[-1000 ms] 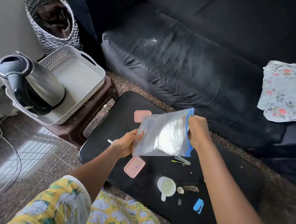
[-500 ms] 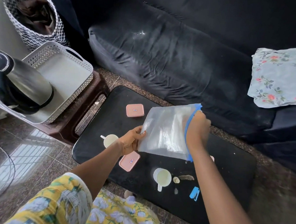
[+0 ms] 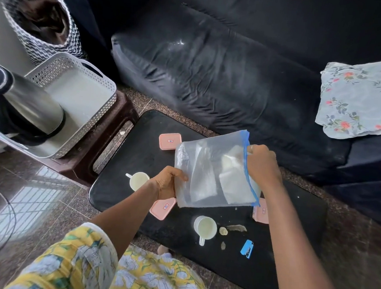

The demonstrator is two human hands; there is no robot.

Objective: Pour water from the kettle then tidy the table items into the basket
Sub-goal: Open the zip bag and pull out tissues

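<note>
Near the viewer, left hand (image 3: 167,183) and right hand (image 3: 262,165) both grasp a clear zip bag (image 3: 212,170) above the black table (image 3: 139,158); cups, pink lids and scraps remain untidied. Farther left, the kettle (image 3: 23,107) sits in the grey basket (image 3: 87,96); a dark sofa (image 3: 212,78) lies beyond

Seen from above, a person's left hand (image 3: 167,183) and right hand (image 3: 262,164) hold a clear zip bag (image 3: 214,171) with a blue seal over a black table (image 3: 139,154). Cups (image 3: 205,227), pink lids (image 3: 170,141) and scraps lie below. At left, a steel kettle (image 3: 27,108) sits in a grey basket (image 3: 102,108).
</note>
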